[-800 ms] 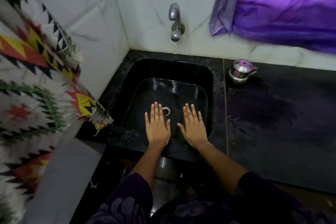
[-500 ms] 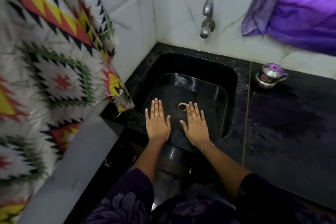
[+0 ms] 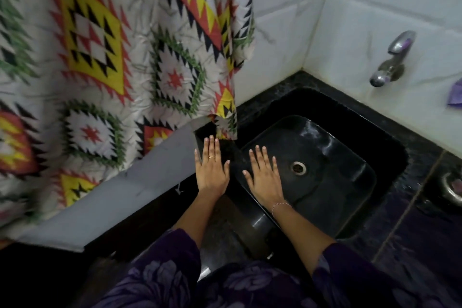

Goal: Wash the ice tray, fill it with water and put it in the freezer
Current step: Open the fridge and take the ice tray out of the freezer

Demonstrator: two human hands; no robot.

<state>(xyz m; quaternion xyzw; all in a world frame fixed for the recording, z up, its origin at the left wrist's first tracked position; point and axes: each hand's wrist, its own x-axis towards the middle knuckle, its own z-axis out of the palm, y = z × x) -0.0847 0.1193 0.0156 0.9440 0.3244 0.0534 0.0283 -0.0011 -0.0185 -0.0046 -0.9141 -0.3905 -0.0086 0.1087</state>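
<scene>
Sink [image 3: 350, 117], flat hands [image 3: 212, 170] [image 3: 265, 176], curtain [image 3: 155, 57] at rim

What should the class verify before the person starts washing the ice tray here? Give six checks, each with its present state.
1. Ice tray in view: not ok, none visible.
2. Left hand free: ok, flat, holding nothing.
3. Right hand free: ok, flat, holding nothing.
4. Tap running: not ok, no stream seen.
5. Drain uncovered: ok.
6. Curtain away from sink: not ok, hem hangs at its left corner.
</scene>
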